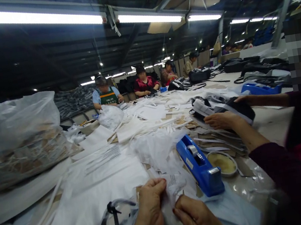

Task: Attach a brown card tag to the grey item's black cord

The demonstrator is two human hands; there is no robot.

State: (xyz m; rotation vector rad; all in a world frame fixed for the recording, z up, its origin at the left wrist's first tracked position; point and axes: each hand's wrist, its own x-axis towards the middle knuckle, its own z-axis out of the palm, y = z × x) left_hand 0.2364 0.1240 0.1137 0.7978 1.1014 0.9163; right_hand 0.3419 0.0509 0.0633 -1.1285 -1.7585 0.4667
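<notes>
My left hand (152, 202), with a beaded bracelet at its wrist, pinches a thin, clear plastic bag (171, 185) at the lower middle of the head view. On the bag's other side my right hand (194, 216) is closed with thumb and finger pressed together on the same film. The bag looks crumpled, and its lower part is hidden between my hands. A blue tape dispenser (200, 165) stands just beyond my right hand. Grey straps with a black cord (113, 209) lie beside my left wrist.
At right a co-worker's hands hold a black and white bag (218, 107). A round tub (223, 162) sits by the dispenser. White sheets (106, 176) cover the table. A large sack of scraps (20, 137) stands left. Several people sit across the table.
</notes>
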